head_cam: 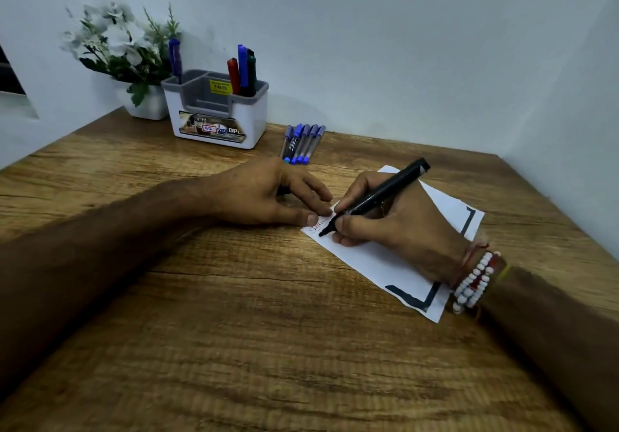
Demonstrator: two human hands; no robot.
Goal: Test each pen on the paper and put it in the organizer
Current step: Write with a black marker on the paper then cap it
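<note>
My right hand point(398, 227) grips a black marker point(378, 195), its tip touching the near left corner of a white paper point(378, 264) that lies on the wooden table. Red scribbles show by the tip. My left hand point(268, 193) rests beside it, its fingertips pressing the paper's left edge; something dark seems tucked under its fingers, but I cannot tell what. A white and grey organizer point(217, 113) stands at the back, holding a red, a blue and a dark marker on its right and a blue pen point(175, 59) on its left. Several blue pens point(303, 145) lie beside it.
A white pot of artificial white flowers point(124, 59) stands left of the organizer in the corner. Walls close off the table at the back and right. The wooden table point(251, 348) stretches wide toward me.
</note>
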